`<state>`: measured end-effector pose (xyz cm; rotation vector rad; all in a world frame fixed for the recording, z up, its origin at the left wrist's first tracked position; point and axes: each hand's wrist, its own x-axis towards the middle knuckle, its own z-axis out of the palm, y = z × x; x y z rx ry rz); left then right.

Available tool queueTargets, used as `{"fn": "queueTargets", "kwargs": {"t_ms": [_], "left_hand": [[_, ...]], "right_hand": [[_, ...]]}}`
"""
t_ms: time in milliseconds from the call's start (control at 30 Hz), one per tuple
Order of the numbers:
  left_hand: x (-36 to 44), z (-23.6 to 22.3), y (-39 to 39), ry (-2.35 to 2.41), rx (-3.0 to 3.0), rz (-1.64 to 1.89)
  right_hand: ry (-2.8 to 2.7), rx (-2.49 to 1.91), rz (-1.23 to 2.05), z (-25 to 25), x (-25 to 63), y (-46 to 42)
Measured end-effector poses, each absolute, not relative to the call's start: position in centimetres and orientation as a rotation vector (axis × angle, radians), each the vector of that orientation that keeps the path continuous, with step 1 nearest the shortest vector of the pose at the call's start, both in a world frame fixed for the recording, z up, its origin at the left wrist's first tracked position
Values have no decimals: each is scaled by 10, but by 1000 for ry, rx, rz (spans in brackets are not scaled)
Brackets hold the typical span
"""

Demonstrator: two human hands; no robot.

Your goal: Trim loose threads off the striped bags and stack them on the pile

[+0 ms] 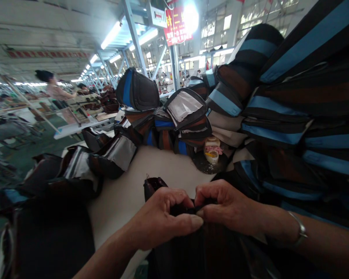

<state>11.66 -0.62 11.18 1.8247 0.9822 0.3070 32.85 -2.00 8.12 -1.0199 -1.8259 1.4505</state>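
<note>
Close in front of me is a dark fabric bag piece (203, 252) with a brown stripe. My left hand (165, 217) pinches its upper edge between thumb and fingers. Right beside it, my right hand (229, 205) grips the same edge, with the thumbs of both hands nearly touching. A bracelet circles the right wrist. Behind the left hand, a dark folded corner (154, 184) of material sticks up. The lower part of the piece is too dark to make out.
Bag pieces with blue stripes (279, 131) are piled high on the right. More bag pieces (116, 155) line the table's (151, 166) left side and back. A small white cup (211, 157) stands on a dark round base. Far left, a person (58, 91) is near a sewing machine.
</note>
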Motion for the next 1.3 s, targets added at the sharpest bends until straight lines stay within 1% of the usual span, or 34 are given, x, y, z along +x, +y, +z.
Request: {"fn": "queueTargets", "kwargs": {"t_ms": [133, 267, 400, 567, 667, 867, 967, 1033, 1067, 1100, 1133, 1233, 1267, 1300], "left_hand": [[117, 111, -8, 1024, 1903, 286], [116, 110, -8, 1064, 1909, 304], [111, 104, -5, 978, 1845, 334], [110, 100, -8, 965, 1864, 372], [110, 103, -10, 967, 1877, 354], [99, 98, -1, 857, 1617, 207], [100, 92, 0, 841, 1619, 117], [104, 92, -3, 821, 1656, 78], [106, 93, -6, 812, 1701, 84], [107, 96, -9, 802, 1760, 100], [109, 99, -11, 784, 1824, 119], [110, 112, -19, 710, 2016, 180], [110, 116, -21, 696, 2062, 194], [110, 119, -22, 694, 2101, 202]], "right_hand": [[-1813, -1055, 1423, 82, 324, -21], [-1754, -1073, 1498, 83, 321, -21], [-1739, -1058, 1543, 81, 320, -21], [-1750, -1058, 1438, 76, 319, -25], [-1847, -934, 1231, 73, 320, -27], [-2214, -603, 697, 76, 329, -27], [-2407, -504, 371, 78, 335, -28], [-2510, -464, 258, 79, 339, -31], [-2519, -448, 276, 80, 341, -33], [-2498, -447, 368, 81, 344, -34], [-2439, -481, 527, 83, 347, -36], [-2106, -752, 1159, 92, 355, -33], [-2037, -837, 1309, 96, 357, -30], [-2035, -888, 1389, 100, 358, -27]]}}
